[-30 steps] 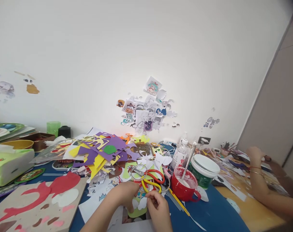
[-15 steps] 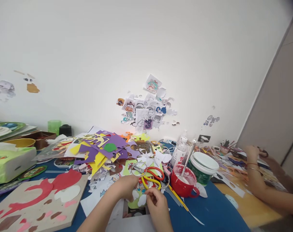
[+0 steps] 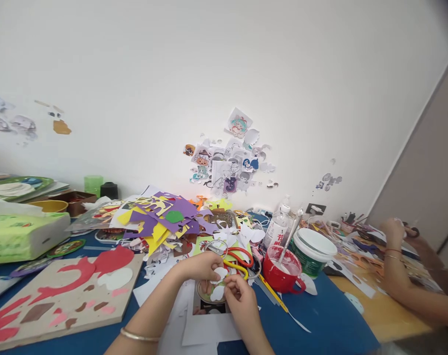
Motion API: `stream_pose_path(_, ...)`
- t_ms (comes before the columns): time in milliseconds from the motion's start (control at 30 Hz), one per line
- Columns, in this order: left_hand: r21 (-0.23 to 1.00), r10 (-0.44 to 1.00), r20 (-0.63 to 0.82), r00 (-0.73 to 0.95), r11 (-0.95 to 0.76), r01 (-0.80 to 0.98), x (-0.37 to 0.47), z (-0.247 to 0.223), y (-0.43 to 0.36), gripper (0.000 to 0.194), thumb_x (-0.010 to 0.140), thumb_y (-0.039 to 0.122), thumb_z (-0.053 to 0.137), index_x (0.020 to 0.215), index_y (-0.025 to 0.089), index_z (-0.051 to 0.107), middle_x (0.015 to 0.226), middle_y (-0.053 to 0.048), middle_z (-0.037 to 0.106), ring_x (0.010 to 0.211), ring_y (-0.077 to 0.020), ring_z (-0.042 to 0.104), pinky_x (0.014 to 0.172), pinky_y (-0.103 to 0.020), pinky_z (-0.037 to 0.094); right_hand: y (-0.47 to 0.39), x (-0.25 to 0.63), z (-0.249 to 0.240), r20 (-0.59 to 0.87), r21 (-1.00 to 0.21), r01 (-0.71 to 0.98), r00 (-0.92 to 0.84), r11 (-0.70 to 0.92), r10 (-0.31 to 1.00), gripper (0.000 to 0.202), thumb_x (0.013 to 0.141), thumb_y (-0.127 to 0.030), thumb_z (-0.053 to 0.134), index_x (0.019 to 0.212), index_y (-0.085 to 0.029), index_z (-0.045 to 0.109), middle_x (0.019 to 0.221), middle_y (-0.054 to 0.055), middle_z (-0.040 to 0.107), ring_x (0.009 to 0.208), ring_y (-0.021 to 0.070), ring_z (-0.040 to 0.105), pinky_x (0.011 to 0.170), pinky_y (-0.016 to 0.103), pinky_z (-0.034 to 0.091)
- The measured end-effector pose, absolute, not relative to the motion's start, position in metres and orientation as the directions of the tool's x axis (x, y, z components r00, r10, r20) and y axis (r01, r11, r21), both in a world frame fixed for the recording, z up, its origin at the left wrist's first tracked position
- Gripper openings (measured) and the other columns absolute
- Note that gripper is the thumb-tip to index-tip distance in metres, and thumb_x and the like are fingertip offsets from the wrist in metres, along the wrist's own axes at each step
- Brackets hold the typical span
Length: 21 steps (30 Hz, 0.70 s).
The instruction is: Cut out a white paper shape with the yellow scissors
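Two white cutouts [image 3: 218, 294], red-lettered bottle [image 3: 277, 229] beyond

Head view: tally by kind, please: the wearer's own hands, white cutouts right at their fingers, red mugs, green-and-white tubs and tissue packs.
Own hands, left hand and right hand: 2
White cutouts at the fingers: 2
Red mug: 1
Green-and-white tub: 1
Tissue pack: 1
Total: 7

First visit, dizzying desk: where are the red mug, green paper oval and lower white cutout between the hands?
Red mug [image 3: 278, 283]: head view, front of its body.
Green paper oval [image 3: 174, 217]: head view, its middle.
Lower white cutout [image 3: 217, 294]: head view, its middle.
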<state>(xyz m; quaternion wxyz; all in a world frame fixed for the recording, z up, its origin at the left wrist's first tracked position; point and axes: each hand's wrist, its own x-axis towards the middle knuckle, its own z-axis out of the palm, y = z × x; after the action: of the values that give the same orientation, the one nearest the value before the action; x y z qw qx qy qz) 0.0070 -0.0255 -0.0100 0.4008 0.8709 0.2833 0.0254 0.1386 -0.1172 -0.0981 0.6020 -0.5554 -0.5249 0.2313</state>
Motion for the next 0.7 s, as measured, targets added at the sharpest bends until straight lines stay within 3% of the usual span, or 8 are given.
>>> stream_pose_path(167, 0.866, 0.417, -0.210, 0.884, -0.341, 0.366, 0.0072, -0.0145, -0.0225, 0.016, 0.065, 0.028, 0.053, 0.073, 0.021, 0.041, 0.056, 0.010, 0.034, 0.051, -0.0179, 0.062, 0.050, -0.028, 0.048, -0.1132, 0.1404, -0.1011, 0.360, -0.926, 0.255, 0.369, 0.280, 0.857, 0.018, 0.065, -0.026, 0.052, 0.080, -0.016, 0.056, 0.057, -0.002, 0.055, 0.051, 0.0120, 0.048, 0.051, 0.021, 0.037)
stream_pose_path(333, 0.850, 0.394, -0.212, 0.894, -0.377, 0.367, 0.0075, -0.0166, -0.0203, 0.014, 0.066, 0.027, 0.054, 0.071, 0.021, 0.042, 0.056, 0.010, 0.032, 0.051, -0.0157, 0.060, 0.050, -0.026, 0.048, -0.1108, 0.1418, -0.1026, 0.339, -0.938, 0.209, 0.395, 0.276, 0.854, 0.019, 0.064, -0.027, 0.053, 0.079, -0.016, 0.055, 0.055, -0.002, 0.055, 0.049, 0.0118, 0.048, 0.049, 0.022, 0.036)
stream_pose_path(567, 0.829, 0.389, -0.250, 0.887, -0.388, 0.404, 0.0056, -0.0124, -0.0215, 0.009, 0.070, 0.026, 0.052, 0.075, 0.021, 0.046, 0.052, 0.008, 0.043, 0.049, -0.0160, 0.059, 0.049, -0.027, 0.048, -0.1127, 0.1413, -0.1007, 0.335, -0.939, 0.222, 0.409, 0.264, 0.849, 0.019, 0.063, -0.027, 0.052, 0.079, -0.016, 0.055, 0.054, -0.003, 0.053, 0.049, 0.0114, 0.048, 0.049, 0.021, 0.035)
stream_pose_path(700, 0.835, 0.390, -0.254, 0.885, -0.373, 0.404, 0.0050, -0.0115, -0.0212, 0.012, 0.070, 0.027, 0.056, 0.076, 0.021, 0.048, 0.050, 0.008, 0.043, 0.053, -0.0173, 0.061, 0.055, -0.030, 0.051, -0.1138, 0.1403, -0.0989, 0.334, -0.939, 0.226, 0.425, 0.258, 0.841, 0.019, 0.063, -0.027, 0.052, 0.078, -0.017, 0.055, 0.054, -0.003, 0.054, 0.048, 0.0116, 0.048, 0.048, 0.021, 0.035)
